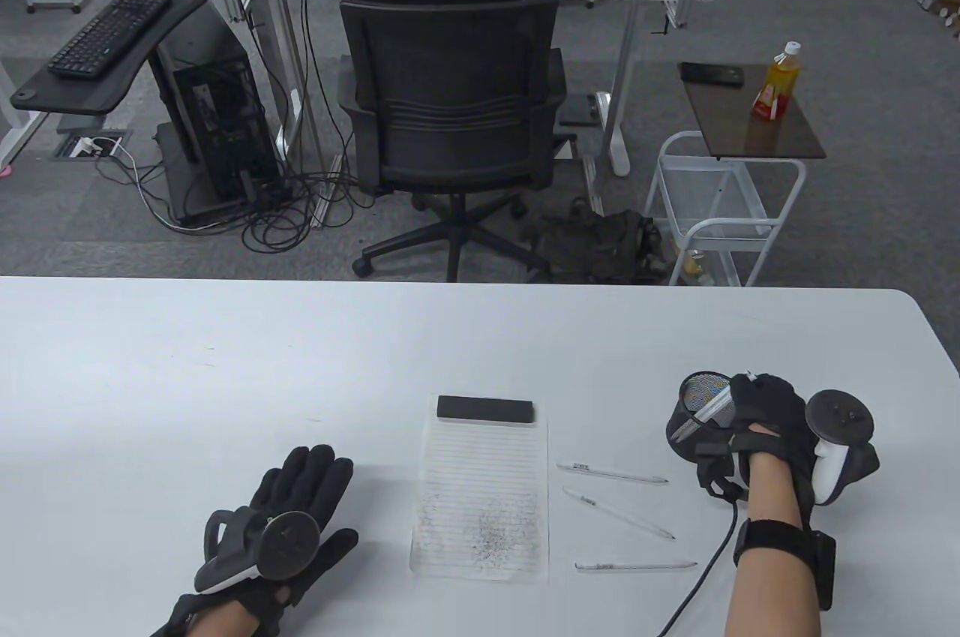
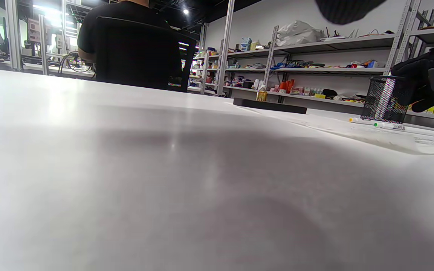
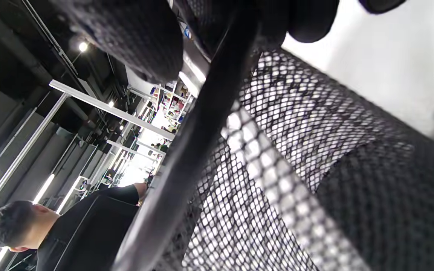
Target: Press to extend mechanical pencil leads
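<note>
Your right hand (image 1: 757,434) fingers wrap mesh pen holder (image 1: 701,416), pencils inside; three mechanical pencils (image 1: 616,509) lie on desk (image 1: 225,367) left of them. Left hand (image 1: 289,517) flat, fingers spread, empty. Pressing apparently remains.

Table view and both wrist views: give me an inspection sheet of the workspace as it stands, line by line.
Surface: white table, no spills seen.
Job's things: three white mechanical pencils lie apart on the table, right of the lined notepad, which carries grey scribbles. Black mesh pen cup holds more pens or pencils.
Clutter: black bar across the notepad's top edge.
Grippers: left hand rests flat on the table, holding nothing. Right hand grips the mesh pen cup at its side.
Cables: black cable runs from the right glove off the near edge.
Surroundings: seated person in an office chair, white cart carrying a bottle, shelving in the left wrist view.
</note>
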The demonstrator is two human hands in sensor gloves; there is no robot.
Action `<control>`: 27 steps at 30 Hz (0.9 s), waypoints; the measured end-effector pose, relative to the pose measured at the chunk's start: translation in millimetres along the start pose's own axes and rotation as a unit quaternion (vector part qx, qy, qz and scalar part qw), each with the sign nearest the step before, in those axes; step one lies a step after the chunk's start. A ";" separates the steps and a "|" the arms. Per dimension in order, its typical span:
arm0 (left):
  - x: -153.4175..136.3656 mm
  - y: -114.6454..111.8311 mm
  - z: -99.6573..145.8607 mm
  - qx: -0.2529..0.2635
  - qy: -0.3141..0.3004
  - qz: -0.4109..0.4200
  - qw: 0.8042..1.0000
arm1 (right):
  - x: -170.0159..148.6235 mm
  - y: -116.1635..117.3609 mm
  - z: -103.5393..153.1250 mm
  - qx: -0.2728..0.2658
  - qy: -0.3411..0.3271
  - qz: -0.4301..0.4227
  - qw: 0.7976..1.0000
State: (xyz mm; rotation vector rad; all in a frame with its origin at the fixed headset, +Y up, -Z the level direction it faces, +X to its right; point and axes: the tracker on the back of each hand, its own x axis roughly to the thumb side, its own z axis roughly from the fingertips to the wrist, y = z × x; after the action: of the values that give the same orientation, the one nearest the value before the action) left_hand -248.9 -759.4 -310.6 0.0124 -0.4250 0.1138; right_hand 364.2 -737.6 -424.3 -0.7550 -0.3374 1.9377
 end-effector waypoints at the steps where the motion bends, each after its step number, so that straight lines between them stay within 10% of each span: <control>1: -0.1 -0.2 -0.1 0.000 0.000 0.000 1.000 | 0.1 0.0 0.0 -0.003 -0.001 0.002 1.000; 27: -0.9 -1.6 -0.5 -0.008 0.004 -0.001 1.000 | 1.5 11.1 -3.9 -0.021 -0.020 -0.015 0.999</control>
State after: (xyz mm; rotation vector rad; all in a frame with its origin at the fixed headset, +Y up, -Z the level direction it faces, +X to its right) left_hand -249.3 -761.1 -311.4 -0.0030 -0.4180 0.1087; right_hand 358.4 -741.8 -433.7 -0.7362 -0.4123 1.9253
